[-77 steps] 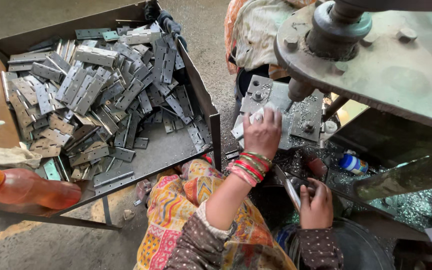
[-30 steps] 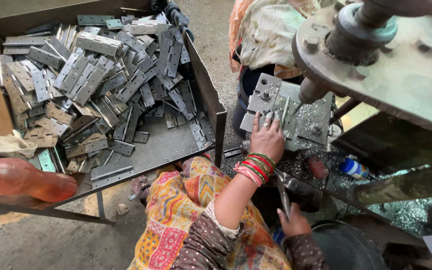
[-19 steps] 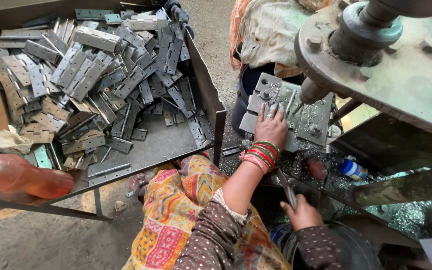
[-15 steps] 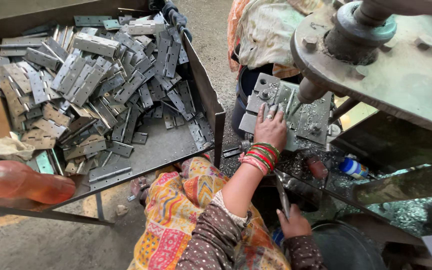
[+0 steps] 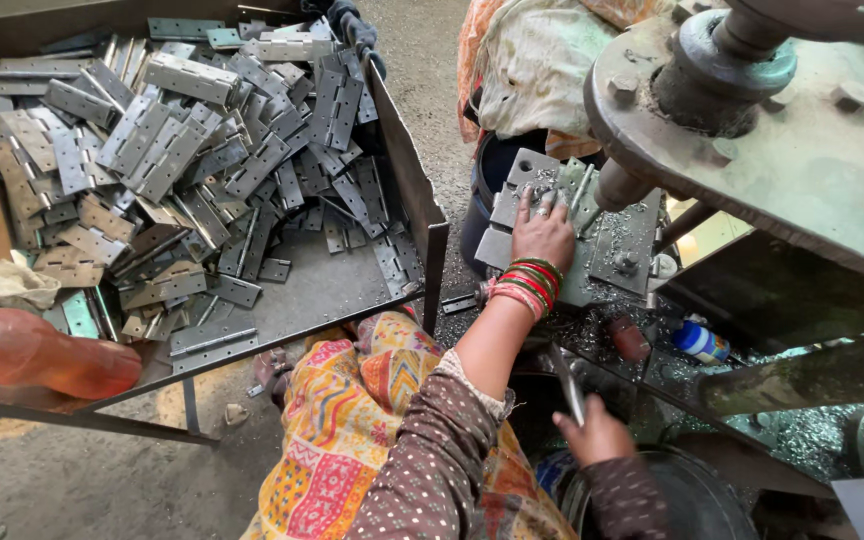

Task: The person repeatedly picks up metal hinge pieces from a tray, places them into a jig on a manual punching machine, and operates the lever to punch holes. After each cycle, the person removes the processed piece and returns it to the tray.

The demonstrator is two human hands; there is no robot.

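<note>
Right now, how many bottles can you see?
2: an orange bottle lying at the metal tray's lower-left edge, and a small blue-and-white bottle under the press, right of the left hand. Others may be hidden.

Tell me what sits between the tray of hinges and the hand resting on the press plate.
In the head view, only the tray's upright side wall and a strip of bare gritty floor separate the hinges from the left hand.

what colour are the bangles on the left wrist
Red, green and pink bangles, stacked behind the left hand; shown in the head view.
</note>
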